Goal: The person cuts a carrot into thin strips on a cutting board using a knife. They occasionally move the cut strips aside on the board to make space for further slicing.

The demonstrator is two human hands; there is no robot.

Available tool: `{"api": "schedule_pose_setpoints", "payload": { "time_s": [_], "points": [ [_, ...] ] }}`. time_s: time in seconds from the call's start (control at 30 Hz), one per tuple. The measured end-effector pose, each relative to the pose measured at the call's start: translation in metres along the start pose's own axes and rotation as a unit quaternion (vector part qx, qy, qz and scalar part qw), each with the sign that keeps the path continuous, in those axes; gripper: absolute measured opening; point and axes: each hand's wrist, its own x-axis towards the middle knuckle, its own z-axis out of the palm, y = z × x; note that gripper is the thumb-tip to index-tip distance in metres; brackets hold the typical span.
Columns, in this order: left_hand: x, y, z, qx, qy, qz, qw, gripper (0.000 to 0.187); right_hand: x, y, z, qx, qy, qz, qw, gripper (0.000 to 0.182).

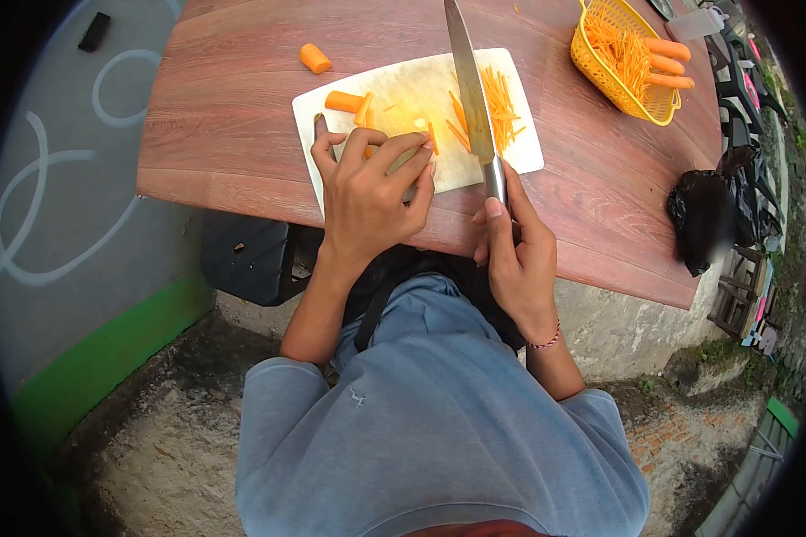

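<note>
My right hand (pixel 519 255) is closed around the handle of a large kitchen knife (pixel 473 85). Its long blade points away from me over the right half of a white cutting board (pixel 394 76). My left hand (pixel 372 183) is curled over the board's near left part, fingertips at a thin carrot strip (pixel 433 138); the palm side is hidden. Just beyond those fingers lie a carrot chunk (pixel 343 101) and a few cut slices (pixel 364 109). Thin carrot sticks (pixel 501 103) are heaped to the right of the blade.
Another carrot piece (pixel 314 59) rests on the reddish wooden table (pixel 233 107), left of the board. A yellow basket (pixel 604 76) at the far right holds shredded carrot and whole carrots (pixel 667 64). Beyond the table's right edge is a black plastic bag (pixel 697 215).
</note>
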Motion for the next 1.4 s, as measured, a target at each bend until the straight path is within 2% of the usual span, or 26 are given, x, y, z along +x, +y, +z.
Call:
{"api": "schedule_pose_setpoints", "payload": {
  "time_s": [0.17,0.23,0.37,0.43,0.47,0.63,0.77,0.87,0.93,1.03,1.27,1.33,1.4],
  "points": [
    [0.002,-0.004,-0.004,-0.047,0.003,-0.021,0.999,0.017,-0.001,-0.004,-0.004,0.005,-0.015,0.002,1.000,0.049],
    [0.012,-0.008,-0.008,-0.068,-0.029,-0.012,0.997,0.027,-0.002,-0.002,-0.004,0.005,-0.025,0.002,1.000,0.049],
    [0.032,-0.018,-0.013,-0.046,-0.060,0.018,0.997,0.029,-0.003,0.001,-0.006,0.020,-0.024,0.001,0.999,0.049],
    [0.037,-0.026,-0.012,-0.066,-0.123,0.032,0.990,0.031,-0.003,0.001,-0.007,0.032,-0.017,0.008,0.999,0.048],
    [0.040,-0.028,-0.013,-0.067,-0.123,0.033,0.990,0.031,-0.003,0.002,-0.008,0.032,-0.017,0.008,0.999,0.048],
    [0.054,-0.027,-0.018,-0.077,-0.169,0.025,0.982,0.015,-0.002,0.004,-0.011,0.049,-0.012,0.000,0.999,0.048],
    [0.052,-0.026,-0.018,-0.071,-0.166,0.015,0.983,0.013,-0.004,0.004,-0.015,0.035,-0.034,0.006,0.999,0.050],
    [0.042,-0.019,-0.025,-0.017,-0.171,0.012,0.985,0.013,-0.005,0.002,-0.015,0.038,-0.043,0.016,0.998,0.050],
    [0.036,-0.011,-0.030,0.056,-0.167,-0.025,0.984,0.013,-0.006,-0.001,-0.016,0.017,-0.059,0.026,0.998,0.049],
    [0.026,-0.001,-0.027,0.090,-0.147,-0.065,0.983,0.014,-0.008,-0.003,-0.012,0.024,-0.059,0.037,0.997,0.049],
    [0.014,0.009,-0.017,0.041,-0.079,-0.091,0.992,0.013,-0.004,-0.007,-0.003,-0.003,-0.080,0.037,0.996,0.048],
    [0.012,0.011,-0.018,-0.005,-0.082,-0.101,0.992,0.012,0.000,-0.001,0.003,-0.003,-0.069,-0.012,0.998,0.047],
    [0.008,0.007,-0.018,-0.015,-0.072,-0.084,0.994,0.013,0.005,-0.006,0.005,-0.008,-0.075,-0.008,0.997,0.047]
  ]
}}
